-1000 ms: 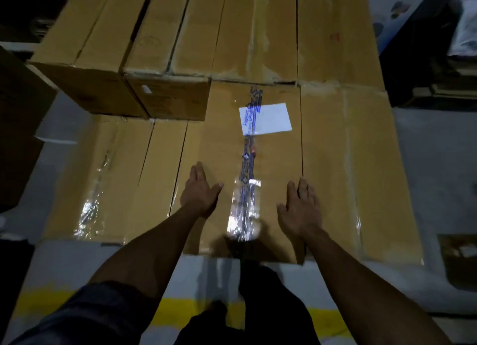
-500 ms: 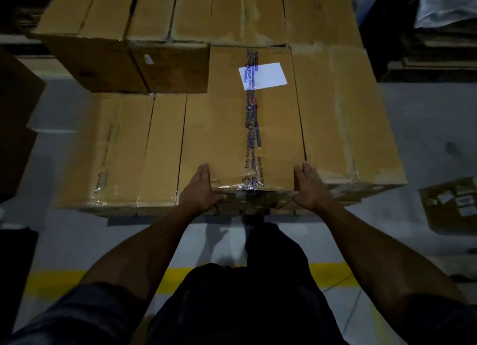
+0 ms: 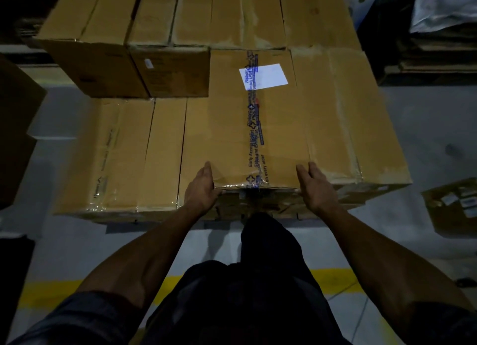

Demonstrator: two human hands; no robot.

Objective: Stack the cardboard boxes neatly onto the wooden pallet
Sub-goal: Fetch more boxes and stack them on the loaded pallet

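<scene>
Both hands, left hand (image 3: 202, 189) and right hand (image 3: 316, 189), grip the taped box (image 3: 258, 127) at frame centre, squaring it among several stacked boxes (image 3: 206, 14); more likely remain.

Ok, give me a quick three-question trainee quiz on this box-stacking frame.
1. True or false: both hands grip the near corners of the box with printed tape.
2. What lies on that box's far end? A) white label B) scissors C) glove
3. Fill in: the floor line near the person is ____.

Key:
1. True: left hand and right hand hold it.
2. A, the white label.
3. Yellow, the floor line.
</scene>
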